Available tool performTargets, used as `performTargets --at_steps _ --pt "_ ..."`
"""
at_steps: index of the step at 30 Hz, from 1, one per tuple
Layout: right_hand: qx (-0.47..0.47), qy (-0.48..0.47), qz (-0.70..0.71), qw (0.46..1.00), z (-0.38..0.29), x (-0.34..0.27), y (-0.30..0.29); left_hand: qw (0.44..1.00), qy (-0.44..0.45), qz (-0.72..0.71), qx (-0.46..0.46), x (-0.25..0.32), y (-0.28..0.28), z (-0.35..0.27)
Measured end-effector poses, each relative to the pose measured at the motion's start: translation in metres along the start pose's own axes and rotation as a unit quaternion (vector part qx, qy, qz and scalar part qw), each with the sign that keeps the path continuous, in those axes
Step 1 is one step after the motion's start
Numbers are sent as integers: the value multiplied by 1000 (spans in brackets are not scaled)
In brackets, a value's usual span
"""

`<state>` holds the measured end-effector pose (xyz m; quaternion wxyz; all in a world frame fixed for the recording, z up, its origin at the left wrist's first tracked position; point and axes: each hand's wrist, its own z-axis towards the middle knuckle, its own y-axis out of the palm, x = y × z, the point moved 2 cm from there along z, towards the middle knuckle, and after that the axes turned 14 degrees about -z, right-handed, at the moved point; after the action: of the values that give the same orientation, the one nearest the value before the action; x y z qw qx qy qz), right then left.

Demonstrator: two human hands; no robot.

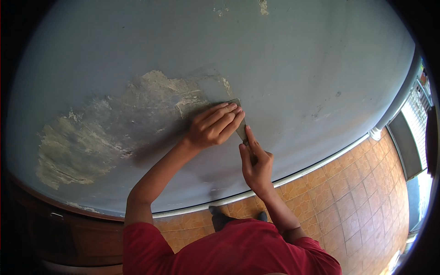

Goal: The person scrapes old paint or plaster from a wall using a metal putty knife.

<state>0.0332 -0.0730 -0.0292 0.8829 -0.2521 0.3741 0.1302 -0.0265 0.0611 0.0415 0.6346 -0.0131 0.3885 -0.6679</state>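
My right hand [258, 165] is closed around the handle of a putty knife [242, 133], whose flat blade lies against a painted grey-blue wall [282, 62]. The fingers of my left hand [217, 125] hold the blade to the wall, pressed over its face near the upper end. The left thumb and much of the blade are hidden. Left of the hands spreads a rough patch [113, 120] of bare plaster with ragged, peeling paint edges. A small cream scar [227, 86] shows just above the blade.
A white skirting edge [319, 165] runs along the wall's foot above orange floor tiles [326, 206]. Dark wooden furniture [92, 240] with a metal handle stands at lower left. Further chipped spots [263, 7] mark the wall near the top. A metal grille [416, 117] is at far right.
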Motion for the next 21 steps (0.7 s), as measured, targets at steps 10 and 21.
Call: performTargets --at_steps 10,21 --pt "-177 189 328 908 -12 -6 17 1000 13 -4 -23 -2 -7 -3" --pt "-75 126 241 959 -9 -10 18 1000 0 -4 -28 1 -5 0"
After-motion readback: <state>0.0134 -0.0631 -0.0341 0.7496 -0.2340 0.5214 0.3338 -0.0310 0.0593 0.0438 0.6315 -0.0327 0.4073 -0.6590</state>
